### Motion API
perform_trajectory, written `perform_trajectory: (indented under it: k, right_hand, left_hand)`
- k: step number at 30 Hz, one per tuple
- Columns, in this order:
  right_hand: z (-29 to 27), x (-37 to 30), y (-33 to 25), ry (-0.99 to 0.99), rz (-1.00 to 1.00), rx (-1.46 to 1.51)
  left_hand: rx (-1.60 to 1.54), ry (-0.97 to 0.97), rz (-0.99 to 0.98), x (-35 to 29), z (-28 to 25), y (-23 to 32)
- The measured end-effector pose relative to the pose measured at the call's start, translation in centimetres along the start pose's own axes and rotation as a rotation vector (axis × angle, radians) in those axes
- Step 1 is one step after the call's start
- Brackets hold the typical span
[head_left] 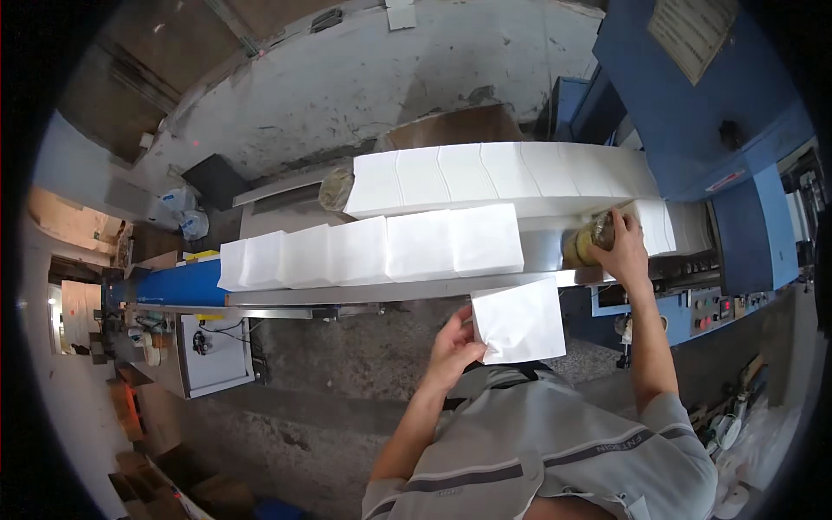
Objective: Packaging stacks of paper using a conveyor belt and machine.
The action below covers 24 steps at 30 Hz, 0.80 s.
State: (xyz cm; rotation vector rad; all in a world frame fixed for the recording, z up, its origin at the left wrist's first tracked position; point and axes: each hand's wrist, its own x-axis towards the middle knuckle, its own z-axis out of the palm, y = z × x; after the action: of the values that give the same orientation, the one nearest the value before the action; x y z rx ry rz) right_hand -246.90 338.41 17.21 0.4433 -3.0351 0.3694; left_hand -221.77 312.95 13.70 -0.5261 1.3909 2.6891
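My left hand (453,347) pinches the corner of a square bundle of folded white paper napkins (525,322), held in front of my body, off the metal table. The gripped corner is creased. My right hand (620,250) is wrapped around a brownish-yellow cylinder, apparently covered in tape (581,245), on the metal table beside the machine's outlet. Just right of that hand, more white napkins (652,227) stand packed against the machine. A front row of napkin bundles (373,249) lies to the left, with a longer back row (503,178) behind it.
Another tape-covered cylinder (336,189) sits against the back row's left end. A blue machine (711,104) rises at the right, its button panel (724,308) below. A blue conveyor belt (178,283) continues left past the front row. A white-topped cart (217,351) stands at lower left.
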Motion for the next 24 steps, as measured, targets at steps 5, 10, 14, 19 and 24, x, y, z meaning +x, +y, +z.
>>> perform_trajectory:
  k: [5,10,14,19,24]
  right_hand:
    - [-0.9,-6.3,-5.0,0.050,-0.052,0.532]
    - [4.8,-13.5,-8.8,-0.717,0.608,1.794]
    - [4.1,-16.0,-10.6,-0.757,0.570,1.925]
    - [6.1,-20.7,-9.5,-0.718,0.469,1.899]
    - [7.3,-25.1,-8.9,-0.706,0.405,1.758]
  left_hand:
    - [-0.138,-0.128,0.031,0.2,-3.3,0.0]
    - [-0.169,-0.351,-0.027,1.3,-5.3,1.0]
    - [-0.133,-0.514,-0.148,2.1,-7.2,0.3]
    - [-0.185,-0.404,-0.449,-1.2,-8.2,-1.2]
    - [0.253,-0.334,-0.279,-6.0,-5.7,-2.6]
